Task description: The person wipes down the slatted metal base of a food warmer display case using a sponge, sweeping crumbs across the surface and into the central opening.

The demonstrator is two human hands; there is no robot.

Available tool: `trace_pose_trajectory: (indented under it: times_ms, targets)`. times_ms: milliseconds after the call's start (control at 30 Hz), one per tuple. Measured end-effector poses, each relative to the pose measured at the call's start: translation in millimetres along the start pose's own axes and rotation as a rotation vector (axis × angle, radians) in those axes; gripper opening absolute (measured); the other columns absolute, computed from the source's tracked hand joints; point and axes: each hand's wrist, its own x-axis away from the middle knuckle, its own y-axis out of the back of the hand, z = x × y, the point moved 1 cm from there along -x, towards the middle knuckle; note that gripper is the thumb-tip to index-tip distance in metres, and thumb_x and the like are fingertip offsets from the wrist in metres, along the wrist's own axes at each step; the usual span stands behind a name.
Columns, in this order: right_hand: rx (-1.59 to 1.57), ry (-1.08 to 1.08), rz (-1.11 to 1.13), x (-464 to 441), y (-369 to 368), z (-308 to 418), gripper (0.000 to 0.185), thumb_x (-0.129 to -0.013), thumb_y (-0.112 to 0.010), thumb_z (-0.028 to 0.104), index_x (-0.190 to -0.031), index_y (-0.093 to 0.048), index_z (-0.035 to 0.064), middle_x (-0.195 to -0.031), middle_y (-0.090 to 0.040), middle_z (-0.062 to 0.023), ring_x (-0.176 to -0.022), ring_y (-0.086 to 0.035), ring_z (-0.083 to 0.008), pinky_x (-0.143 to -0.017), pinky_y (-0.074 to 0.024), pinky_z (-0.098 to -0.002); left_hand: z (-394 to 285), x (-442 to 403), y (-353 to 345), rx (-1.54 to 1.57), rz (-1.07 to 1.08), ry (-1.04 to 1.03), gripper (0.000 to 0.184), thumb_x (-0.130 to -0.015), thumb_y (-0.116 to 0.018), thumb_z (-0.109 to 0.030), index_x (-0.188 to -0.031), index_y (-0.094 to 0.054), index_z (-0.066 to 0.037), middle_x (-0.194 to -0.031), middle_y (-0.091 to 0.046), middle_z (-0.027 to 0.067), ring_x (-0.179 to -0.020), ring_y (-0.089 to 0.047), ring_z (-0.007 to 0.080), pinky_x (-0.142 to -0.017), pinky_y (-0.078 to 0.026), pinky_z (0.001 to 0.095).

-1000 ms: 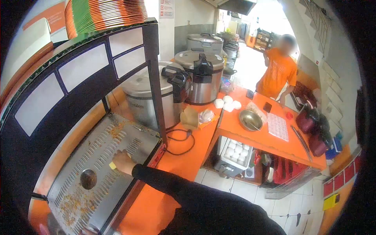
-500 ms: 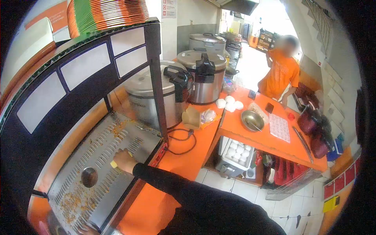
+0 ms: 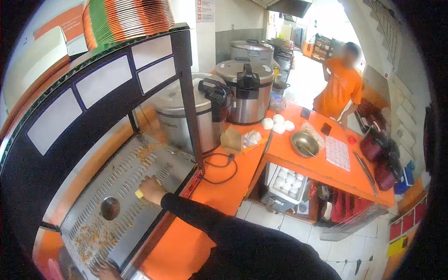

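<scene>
My right hand (image 3: pixel 153 190) is closed on a yellow sponge (image 3: pixel 139 193), which rests against the slotted metal tray (image 3: pixel 128 186) of a display case. Orange-brown crumbs (image 3: pixel 93 240) lie scattered over the tray's near end, and more (image 3: pixel 147 151) lie at its far end. A round hole (image 3: pixel 110 208) sits in the tray, to the left of the sponge. At the bottom edge of the view, my left hand (image 3: pixel 105 270) touches the tray's near end, its visible fingers apart and nothing seen in them.
Large steel cookers (image 3: pixel 191 112) stand behind the case. A black cable (image 3: pixel 224 170) lies on the orange counter (image 3: pixel 172 242). Farther right are a metal bowl (image 3: pixel 304 143), white round items (image 3: pixel 278 123) and a box of eggs (image 3: pixel 287 183). A person in orange (image 3: pixel 340 88) stands behind that counter.
The view has shifted slightly, moving the scene rightward. My right hand keeps the sponge near the same part of the tray. More of my left hand shows at the tray's near end.
</scene>
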Motion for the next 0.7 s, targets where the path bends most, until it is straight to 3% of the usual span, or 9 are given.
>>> trace_pose_trajectory:
  times_ms: [200,300,400,467,567,600,700]
  targets:
    - [-0.015,0.005,0.039,2.5,1.5,-1.1,0.015,-0.078,-0.058,0.019,-0.085,-0.067,0.0097,-0.090,-0.063,-0.0048,-0.095,-0.055,-0.0238,-0.075,-0.0441,-0.0450,3.6,2.2,-9.7,-0.018,-0.087,-0.085,0.048,-0.091,-0.049,-0.049,-0.114,-0.060,-0.008,-0.122,-0.057,0.0160,-0.120,-0.047,0.0395,-0.084,-0.047,0.0531]
    - [0.003,-0.016,0.061,-2.9,-1.0,-2.0,0.015,-0.078,-0.057,0.018,-0.085,-0.067,0.0094,-0.089,-0.064,-0.0050,-0.094,-0.055,-0.0239,-0.075,-0.0440,-0.0450,-5.5,-0.8,5.6,-0.012,-0.064,-0.096,0.046,-0.091,-0.049,-0.047,-0.108,-0.063,-0.006,-0.118,-0.059,0.0168,-0.116,-0.050,0.0377,-0.091,-0.044,0.0514]
    - [-0.015,-0.021,0.032,-3.7,-11.9,6.0,0.015,-0.078,-0.057,0.017,-0.084,-0.068,0.0093,-0.088,-0.064,-0.0051,-0.093,-0.056,-0.0240,-0.076,-0.0437,-0.0445,27.7,3.8,-51.6,-0.086,0.076,-0.118,0.046,-0.092,-0.052,-0.036,-0.129,-0.052,-0.007,-0.130,-0.053,0.0172,-0.121,-0.049,0.0337,-0.100,-0.039,0.0433]
    - [-0.075,-0.056,-0.019,-5.1,-31.0,1.6,0.015,-0.078,-0.057,0.017,-0.084,-0.068,0.0096,-0.087,-0.065,-0.0052,-0.092,-0.057,-0.0241,-0.077,-0.0436,-0.0446,37.3,-1.6,-48.5,-0.082,0.198,-0.229,0.048,-0.093,-0.049,-0.037,-0.130,-0.050,-0.005,-0.133,-0.050,0.0175,-0.125,-0.044,0.0348,-0.103,-0.036,0.0443]
    - [0.053,-0.026,0.088,4.5,18.9,5.0,0.015,-0.078,-0.057,0.018,-0.085,-0.069,0.0109,-0.088,-0.066,-0.0051,-0.095,-0.057,-0.0232,-0.079,-0.0437,-0.0443,41.0,-0.8,-66.4,-0.096,0.247,-0.284,0.048,-0.093,-0.048,-0.037,-0.131,-0.050,-0.008,-0.137,-0.046,0.0182,-0.127,-0.041,0.0363,-0.106,-0.034,0.0443]
    - [0.066,-0.017,0.093,3.5,19.8,5.9,0.015,-0.079,-0.057,0.018,-0.085,-0.069,0.0112,-0.089,-0.066,-0.0049,-0.095,-0.056,-0.0229,-0.079,-0.0438,-0.0440,42.1,-1.4,-64.3,-0.116,0.238,-0.278,0.047,-0.093,-0.049,-0.037,-0.132,-0.050,-0.010,-0.138,-0.045,0.0185,-0.127,-0.041,0.0367,-0.107,-0.033,0.0440]
    - [0.149,-0.018,0.070,0.4,3.5,7.9,0.015,-0.079,-0.057,0.018,-0.086,-0.069,0.0117,-0.090,-0.066,-0.0041,-0.096,-0.056,-0.0220,-0.079,-0.0437,-0.0426,35.4,-4.8,-60.2,0.087,0.311,0.078,0.048,-0.092,-0.050,-0.039,-0.132,-0.050,-0.012,-0.134,-0.047,0.0200,-0.128,-0.040,0.0363,-0.106,-0.034,0.0444]
